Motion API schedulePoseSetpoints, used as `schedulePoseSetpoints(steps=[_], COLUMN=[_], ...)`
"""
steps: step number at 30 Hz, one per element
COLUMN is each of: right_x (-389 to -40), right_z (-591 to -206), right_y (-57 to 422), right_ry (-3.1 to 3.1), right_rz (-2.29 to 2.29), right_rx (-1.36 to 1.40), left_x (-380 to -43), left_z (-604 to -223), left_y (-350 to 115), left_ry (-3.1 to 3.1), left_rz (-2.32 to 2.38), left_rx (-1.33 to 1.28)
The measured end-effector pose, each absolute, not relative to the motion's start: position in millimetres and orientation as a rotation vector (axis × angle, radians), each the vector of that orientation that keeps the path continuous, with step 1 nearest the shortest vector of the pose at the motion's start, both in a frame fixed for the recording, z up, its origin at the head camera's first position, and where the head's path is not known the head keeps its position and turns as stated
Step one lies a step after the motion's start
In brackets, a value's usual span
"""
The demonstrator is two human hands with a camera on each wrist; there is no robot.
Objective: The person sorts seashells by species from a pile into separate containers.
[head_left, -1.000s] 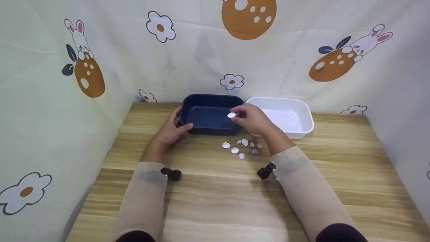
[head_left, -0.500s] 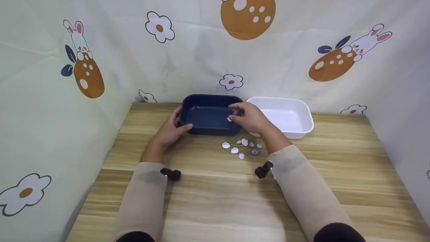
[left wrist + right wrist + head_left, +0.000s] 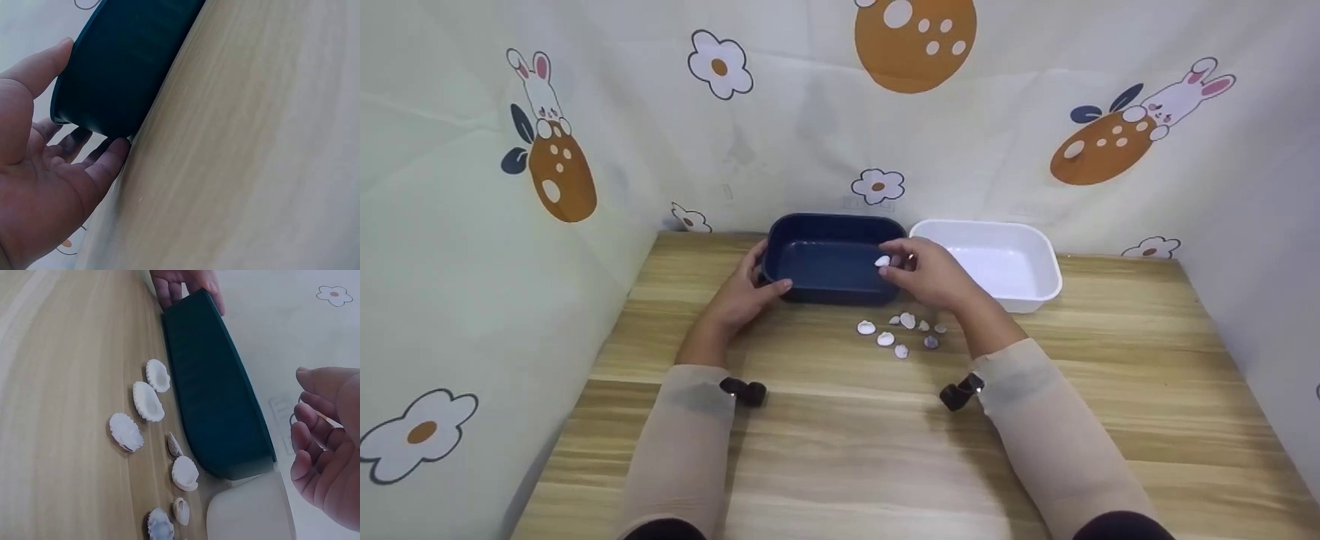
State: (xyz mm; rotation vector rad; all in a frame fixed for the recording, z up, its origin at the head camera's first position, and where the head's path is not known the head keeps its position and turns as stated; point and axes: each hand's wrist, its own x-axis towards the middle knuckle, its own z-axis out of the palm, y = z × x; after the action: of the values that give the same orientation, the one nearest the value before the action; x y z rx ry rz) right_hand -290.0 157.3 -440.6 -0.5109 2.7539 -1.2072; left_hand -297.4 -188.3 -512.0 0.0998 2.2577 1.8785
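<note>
In the head view my right hand (image 3: pixel 934 274) pinches a small white seashell (image 3: pixel 883 261) between thumb and fingers, over the right end of a dark blue rectangular tub (image 3: pixel 832 295). The right wrist view does not show that shell; there the hand (image 3: pixel 332 439) has its fingers bent. At the tub's left end, my left hand (image 3: pixel 739 296) holds it, thumb at the front rim and fingers round the end wall. The left wrist view has those fingers (image 3: pixel 112 160) against the lower end of the tub (image 3: pixel 124 73).
A white tub (image 3: pixel 1046 289) stands right beside the blue one. Several seashells (image 3: pixel 886 340) lie scattered on the wooden table (image 3: pixel 840 442) in front of the tubs, some with the hollow side up (image 3: pixel 148 402). A printed curtain (image 3: pixel 802 112) rises behind.
The right hand has shifted slightly left, then back right, and the shell has turned in its fingers. The left hand keeps its place on the blue tub.
</note>
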Motion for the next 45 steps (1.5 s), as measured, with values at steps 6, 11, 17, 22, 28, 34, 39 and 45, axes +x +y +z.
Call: schedulePoseSetpoints(steps=[6, 11, 17, 22, 28, 34, 39, 45], right_x=[-269.6, -252.3, -235.7, -228.4, -222.9, -220.6, -221.0, -225.6], right_z=[-441.7, -447.1, -454.1, -458.6, -462.2, -468.1, -475.1, -483.7], right_y=[169.2, 187.1, 211.6, 226.1, 234.4, 236.9, 236.4, 234.7], right_ry=[2.746, 2.734, 2.747, 2.752, 2.749, 2.743, 2.708, 2.667], right_rz=[-1.198, -1.205, -1.172, -1.185, -1.195, -1.204, -1.175, -1.149], right_rx=[-0.541, -0.516, -0.507, -0.499, -0.482, -0.489, -0.486, -0.467], left_x=[-296.3, -293.9, -293.5, -293.7, -294.1, -294.1, -294.2, -293.6], left_z=[-514.1, -513.7, -515.8, -515.8, -515.8, -513.7, -511.2, -509.3], left_y=[-187.1, -183.8, -182.2, -183.6, -186.6, -187.0, -186.5, -188.9], left_ry=[2.242, 2.236, 2.227, 2.217, 2.236, 2.287, 2.277, 2.292], left_rz=[1.883, 1.885, 1.887, 1.902, 1.882, 1.82, 1.833, 1.826], left_rx=[0.1, 0.097, 0.104, 0.096, 0.082, 0.063, 0.073, 0.079])
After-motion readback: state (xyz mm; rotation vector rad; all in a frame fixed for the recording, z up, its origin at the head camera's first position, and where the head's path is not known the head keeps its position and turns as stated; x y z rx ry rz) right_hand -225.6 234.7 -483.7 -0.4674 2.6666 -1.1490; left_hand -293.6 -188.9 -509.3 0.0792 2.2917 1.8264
